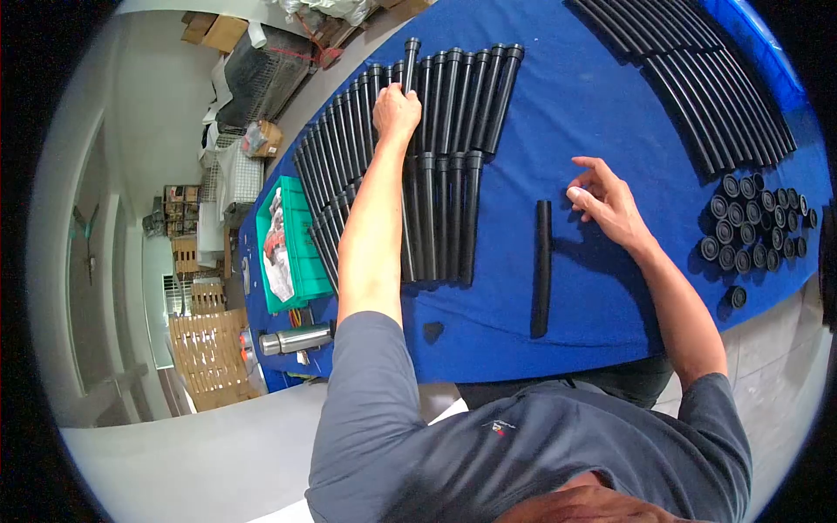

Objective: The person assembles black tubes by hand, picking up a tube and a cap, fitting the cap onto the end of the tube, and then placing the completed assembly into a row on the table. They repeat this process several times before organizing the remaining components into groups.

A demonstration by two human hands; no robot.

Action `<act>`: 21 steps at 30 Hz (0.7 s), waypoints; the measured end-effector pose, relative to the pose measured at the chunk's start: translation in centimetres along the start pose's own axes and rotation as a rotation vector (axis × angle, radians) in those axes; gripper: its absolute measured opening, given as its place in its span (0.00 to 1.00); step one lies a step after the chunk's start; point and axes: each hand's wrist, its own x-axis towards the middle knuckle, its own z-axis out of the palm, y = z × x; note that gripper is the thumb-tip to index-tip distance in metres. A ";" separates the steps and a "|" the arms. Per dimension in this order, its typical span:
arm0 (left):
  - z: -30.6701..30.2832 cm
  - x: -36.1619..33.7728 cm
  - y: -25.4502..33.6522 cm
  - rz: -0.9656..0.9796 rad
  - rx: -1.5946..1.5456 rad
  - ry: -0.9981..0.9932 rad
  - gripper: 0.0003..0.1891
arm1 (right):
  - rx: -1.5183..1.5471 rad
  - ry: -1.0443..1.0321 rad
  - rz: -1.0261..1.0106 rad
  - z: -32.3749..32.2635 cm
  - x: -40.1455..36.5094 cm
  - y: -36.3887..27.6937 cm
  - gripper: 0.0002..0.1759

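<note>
My left hand (398, 113) is closed round a black capped tube (411, 65) at the upper end of the rows of capped tubes (449, 96). Its fingers wrap the tube just below the cap. To the right, my right hand (608, 202) hovers over the blue cloth with fingers apart and nothing in it. Just left of that hand, a single black tube without a cap (542, 268) lies lengthwise on the cloth. More capped tubes (456, 218) form a second row nearer to me, partly hidden by my left forearm.
Uncapped black tubes (719, 109) lie in rows at the upper right, above several round black caps (747, 234). A green crate (303, 244) and a steel flask (296, 339) stand at the left edge of the blue-covered table (506, 353). A small dark piece (433, 331) lies near the front.
</note>
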 end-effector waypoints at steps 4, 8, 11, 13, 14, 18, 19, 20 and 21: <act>0.8 -1.0 0.4 -0.041 0.024 -0.020 0.23 | 0.036 0.008 0.015 -0.1 0.1 0.3 0.31; 1.9 -1.7 0.1 -0.038 0.047 -0.010 0.22 | 0.033 0.009 0.016 -0.1 0.1 0.3 0.30; 2.2 -2.2 -0.2 -0.010 0.073 0.011 0.20 | 0.035 0.005 0.010 -0.1 0.1 0.5 0.30; 2.4 -2.4 -0.3 0.013 0.084 0.043 0.19 | 0.031 0.006 0.009 -0.1 0.1 0.5 0.30; 2.5 -2.4 -0.3 0.016 0.094 0.047 0.19 | 0.035 0.006 0.006 -0.1 0.1 0.5 0.30; 2.7 -2.6 -0.2 0.022 0.174 0.043 0.19 | 0.047 0.000 -0.006 -0.1 0.2 0.8 0.29; 2.7 -2.7 -0.2 0.023 0.204 0.037 0.18 | 0.051 -0.001 -0.010 -0.1 0.2 0.9 0.29; 2.7 -2.5 -0.2 0.020 0.206 0.024 0.18 | 0.049 0.003 -0.011 -0.1 0.2 0.9 0.29; 2.7 -2.4 -0.3 0.016 0.209 0.010 0.18 | 0.048 0.007 -0.011 -0.1 0.2 0.8 0.29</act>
